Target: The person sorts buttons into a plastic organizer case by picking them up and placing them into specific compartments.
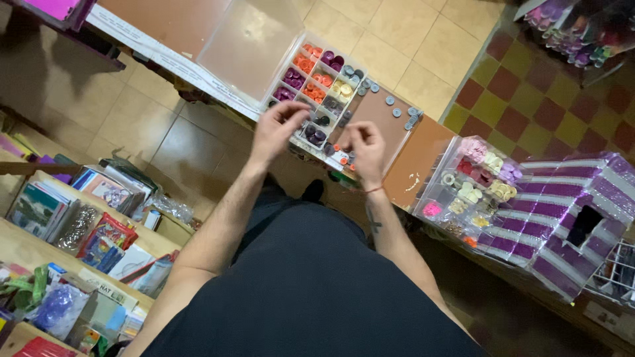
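A clear plastic organiser box (316, 79) with its lid (248, 43) swung open lies on a brown counter (417, 158). Its compartments hold orange, purple, cream and dark buttons. My left hand (278, 129) hovers over the near edge of the box, fingers pinched together; what they grip is too small to tell. My right hand (362, 147) is beside it, fingers curled over small red and grey buttons (340, 158) on the counter edge. Loose grey buttons (409, 118) lie scattered on the counter to the right of the box.
A second clear box (471, 182) of pink, cream and yellow pieces stands to the right. Beside it is a purple and white striped stand (572, 211). Shelves (79, 244) with books, packets and stationery fill the lower left. Tiled floor lies below.
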